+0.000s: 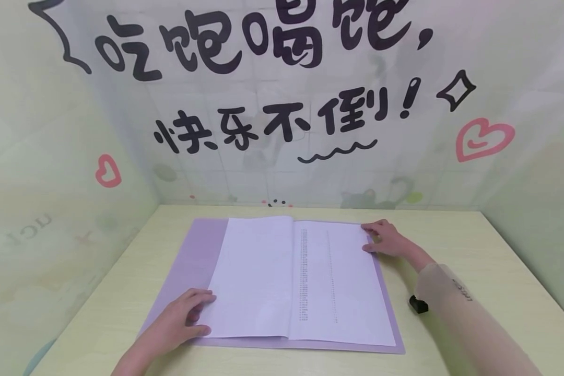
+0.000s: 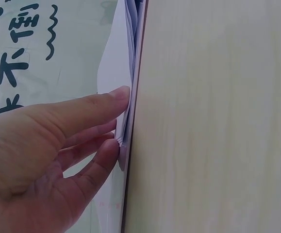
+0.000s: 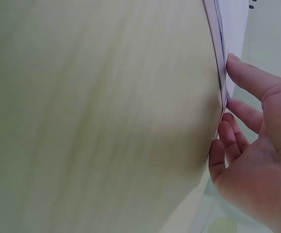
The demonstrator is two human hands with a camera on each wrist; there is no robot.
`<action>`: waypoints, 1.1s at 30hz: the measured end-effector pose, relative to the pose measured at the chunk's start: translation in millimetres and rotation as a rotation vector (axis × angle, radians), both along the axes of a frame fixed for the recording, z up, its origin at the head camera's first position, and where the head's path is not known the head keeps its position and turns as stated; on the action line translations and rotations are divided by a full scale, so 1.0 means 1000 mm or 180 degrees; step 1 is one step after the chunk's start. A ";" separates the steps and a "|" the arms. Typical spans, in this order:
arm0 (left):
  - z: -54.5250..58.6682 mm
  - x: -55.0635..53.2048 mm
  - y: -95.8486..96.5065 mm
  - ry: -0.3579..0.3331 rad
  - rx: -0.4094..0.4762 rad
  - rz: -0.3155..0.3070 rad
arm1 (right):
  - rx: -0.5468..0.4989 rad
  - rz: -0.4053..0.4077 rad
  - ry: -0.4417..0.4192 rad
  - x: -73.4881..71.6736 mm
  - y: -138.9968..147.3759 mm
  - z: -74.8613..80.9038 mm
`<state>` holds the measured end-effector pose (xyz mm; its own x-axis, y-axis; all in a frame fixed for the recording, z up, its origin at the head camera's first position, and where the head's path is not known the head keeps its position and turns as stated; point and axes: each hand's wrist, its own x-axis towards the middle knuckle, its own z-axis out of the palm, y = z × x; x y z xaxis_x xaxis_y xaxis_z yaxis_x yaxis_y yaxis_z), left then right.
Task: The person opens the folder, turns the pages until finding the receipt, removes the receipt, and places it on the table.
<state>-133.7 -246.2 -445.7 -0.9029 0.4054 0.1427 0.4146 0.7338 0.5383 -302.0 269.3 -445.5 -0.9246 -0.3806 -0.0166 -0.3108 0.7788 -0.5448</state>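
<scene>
An open booklet of white pages (image 1: 258, 271) lies flat in a spread purple cover (image 1: 202, 250). Its left page looks blank; the right page (image 1: 357, 292) bears a column of small print and a dotted column. At the lower left, my left hand (image 1: 180, 316) rests against the left page's outer edge, thumb and fingers apart. The left wrist view shows its thumb (image 2: 118, 94) on the edge of the stacked pages. My right hand (image 1: 385, 238) touches the right page's upper outer edge. In the right wrist view, its thumb (image 3: 235, 63) and fingertips (image 3: 227, 116) meet that edge, spaced apart.
The booklet lies on a pale wooden table (image 1: 465, 250). Behind it stands a whitish wall covering (image 1: 263, 183) with black lettering and pink hearts. A small black object (image 1: 418, 304) shows beside the right sleeve (image 1: 460, 308). Something blue (image 1: 39, 357) shows at the lower left.
</scene>
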 end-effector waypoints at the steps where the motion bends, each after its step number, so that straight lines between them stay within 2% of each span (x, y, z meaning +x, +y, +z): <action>1: 0.000 0.000 0.000 -0.0009 0.0009 -0.0006 | 0.0002 -0.0005 0.0005 0.000 0.000 0.000; 10: 0.003 -0.003 -0.002 -0.0030 0.0019 -0.0037 | 0.0024 -0.0122 0.0117 0.000 -0.004 -0.001; 21: 0.004 -0.005 -0.005 -0.0060 0.0072 -0.0087 | -0.0138 -0.0076 0.0179 0.001 -0.011 -0.001; 33: 0.005 -0.008 -0.009 -0.0075 0.0039 -0.0106 | -0.0418 -0.0368 0.0089 0.003 -0.017 -0.003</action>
<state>-141.8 -254.7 -440.3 -0.8921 0.4338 0.1267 0.4259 0.7130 0.5570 -298.6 252.5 -448.2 -0.9617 -0.2690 0.0525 -0.2398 0.7330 -0.6366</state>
